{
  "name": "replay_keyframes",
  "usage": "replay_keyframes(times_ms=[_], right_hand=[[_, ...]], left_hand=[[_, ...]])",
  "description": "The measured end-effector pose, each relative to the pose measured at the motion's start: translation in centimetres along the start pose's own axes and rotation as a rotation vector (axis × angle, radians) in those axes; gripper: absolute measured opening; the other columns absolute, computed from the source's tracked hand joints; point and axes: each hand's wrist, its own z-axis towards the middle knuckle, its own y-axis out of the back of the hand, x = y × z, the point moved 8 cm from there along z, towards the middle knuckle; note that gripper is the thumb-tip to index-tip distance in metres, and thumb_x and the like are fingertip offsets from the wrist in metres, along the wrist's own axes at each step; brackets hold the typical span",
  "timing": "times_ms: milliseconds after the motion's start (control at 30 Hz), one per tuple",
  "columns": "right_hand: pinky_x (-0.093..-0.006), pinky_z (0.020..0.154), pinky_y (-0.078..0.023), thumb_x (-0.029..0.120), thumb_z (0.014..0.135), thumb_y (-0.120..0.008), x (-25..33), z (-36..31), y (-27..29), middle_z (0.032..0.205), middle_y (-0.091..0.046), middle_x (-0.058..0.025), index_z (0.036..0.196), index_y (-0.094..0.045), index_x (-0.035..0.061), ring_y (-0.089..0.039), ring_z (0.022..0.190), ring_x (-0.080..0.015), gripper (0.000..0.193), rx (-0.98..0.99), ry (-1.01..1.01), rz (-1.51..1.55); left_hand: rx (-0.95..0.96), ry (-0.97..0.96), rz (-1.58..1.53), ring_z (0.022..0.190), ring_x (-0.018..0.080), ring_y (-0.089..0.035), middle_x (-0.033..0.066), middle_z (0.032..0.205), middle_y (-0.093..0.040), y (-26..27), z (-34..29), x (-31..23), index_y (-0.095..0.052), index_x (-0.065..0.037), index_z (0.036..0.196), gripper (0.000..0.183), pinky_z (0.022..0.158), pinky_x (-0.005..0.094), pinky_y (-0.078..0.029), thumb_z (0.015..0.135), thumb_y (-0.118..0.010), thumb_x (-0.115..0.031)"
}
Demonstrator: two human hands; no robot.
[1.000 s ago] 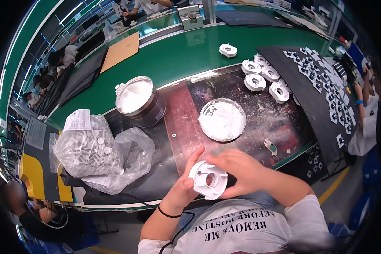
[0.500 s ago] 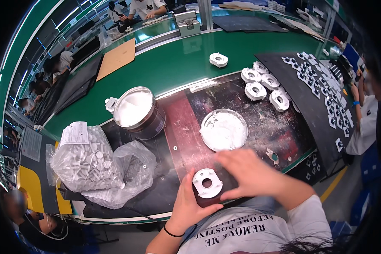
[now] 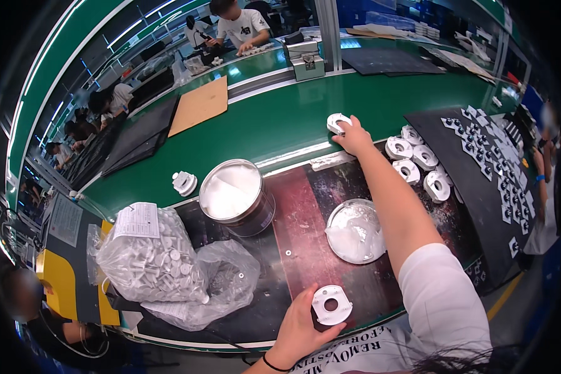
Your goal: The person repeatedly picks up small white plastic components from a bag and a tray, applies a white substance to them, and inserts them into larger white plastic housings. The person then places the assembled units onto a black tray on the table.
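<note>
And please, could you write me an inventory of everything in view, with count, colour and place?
Near housing: one, white, lower middle
Far housing: one, white, upper middle
Clustered housings: at least five, white, right
Tin: one, dark, white contents, left of centre
Dish: one, silvery, white contents, centre
Bag: at least one, clear, white parts inside, lower left
Black sheet: one, under many small pieces, right
Brown board: one, upper left
Metal box: one, grey-green, top
Co-workers: several, white or dark clothing, around the edges
Background clutter: too small to count
Left hand: one, bare, around near housing
Right hand: one, bare, at far housing
</note>
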Motion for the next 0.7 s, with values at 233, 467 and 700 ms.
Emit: replay_keyframes(times_ms=[233,467,700], right_hand=[[-0.0511,0.101,-0.028,0.039,0.068,-0.071,3.7,-6.5,4.9,0.114,-0.055,-0.0134,0.102,-0.067,0.0177,-0.047,0.116,-0.0282,0.04,-0.129,0.339,-0.178],[-0.0554,0.102,-0.025,0.043,0.068,-0.073,-0.3,-13.4,8.7,0.135,-0.042,-0.0201,0.114,-0.06,0.0154,-0.039,0.126,-0.032,0.055,-0.069,0.393,-0.342],[-0.0375,0.087,-0.047,0.031,0.078,-0.065,-5.9,-21.4,20.8,0.11,-0.063,-0.0105,0.101,-0.066,0.0085,-0.06,0.1,-0.0274,0.032,0.025,0.304,-0.027]], left_hand=[[-0.017,0.022,0.071,0.104,0.0405,-0.053,0.0249,0.117,-0.049,0.3,0.0,-0.4,-0.027,0.004,0.13,0.091,0.089,0.0452,-0.044,0.065,-0.081,-0.029],[-0.096,0.06,-0.002,0.111,0.0302,-0.051,0.0211,0.123,-0.047,-0.7,-1.5,1.7,-0.016,0.005,0.137,0.104,0.097,0.0377,-0.037,0.059,-0.082,-0.014],[-0.064,0.051,-0.028,0.116,0.0296,-0.046,0.0198,0.128,-0.042,-0.8,-1.9,2.1,-0.009,0.004,0.14,0.106,0.101,0.0378,-0.033,0.06,-0.078,-0.008]])
